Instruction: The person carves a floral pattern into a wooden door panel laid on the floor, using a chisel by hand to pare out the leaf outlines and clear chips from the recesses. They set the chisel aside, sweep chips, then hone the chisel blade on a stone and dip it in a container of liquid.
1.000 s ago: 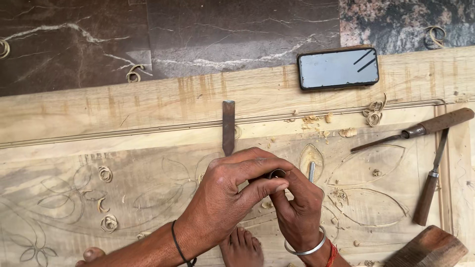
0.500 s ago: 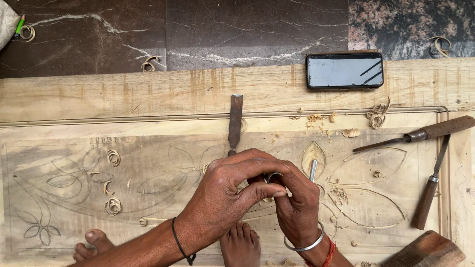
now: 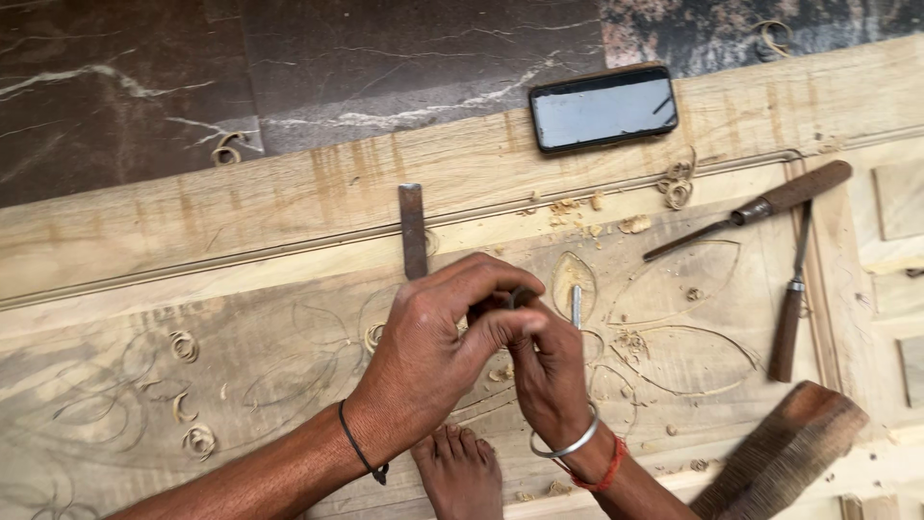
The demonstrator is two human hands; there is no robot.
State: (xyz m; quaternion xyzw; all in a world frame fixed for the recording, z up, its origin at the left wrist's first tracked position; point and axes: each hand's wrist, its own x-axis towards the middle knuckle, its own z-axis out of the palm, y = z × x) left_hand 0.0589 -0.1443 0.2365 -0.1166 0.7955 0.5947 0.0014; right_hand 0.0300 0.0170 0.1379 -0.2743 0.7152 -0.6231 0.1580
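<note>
Head view, looking straight down. Both hands met over the middle of a carved wooden panel (image 3: 192, 231). The left hand (image 3: 428, 361) lay over the top, its fingers (image 3: 481, 279) curled closed round the dark handle end of a carving chisel (image 3: 575, 306). The right hand (image 3: 551, 371) sat just beneath and to the right, fingers closed on the same tool lower down. Only a short length of the chisel's metal shaft showed beyond the hands, tip down on a leaf-shaped cut in the panel; how much of the handle each hand covered could not be told.

Left wrist carried a thin black band (image 3: 361, 455); right wrist carried a metal bangle (image 3: 568, 445) and a red thread (image 3: 602, 472). A bare foot (image 3: 462, 472) rested on the panel directly below the hands.

A flat metal blade (image 3: 413, 229) lay just above the left hand. A phone (image 3: 603, 106), screen up, lay on the panel's upper border. Two wooden-handled chisels lay well to the right: one slanted (image 3: 760, 207), one near upright (image 3: 791, 308), their metal ends crossing. A ribbed wooden mallet (image 3: 784, 453) lay at lower right. Curled wood shavings (image 3: 188, 395) were scattered on the left part of the panel. Dark marble floor (image 3: 289, 67) showed beyond the panel.
</note>
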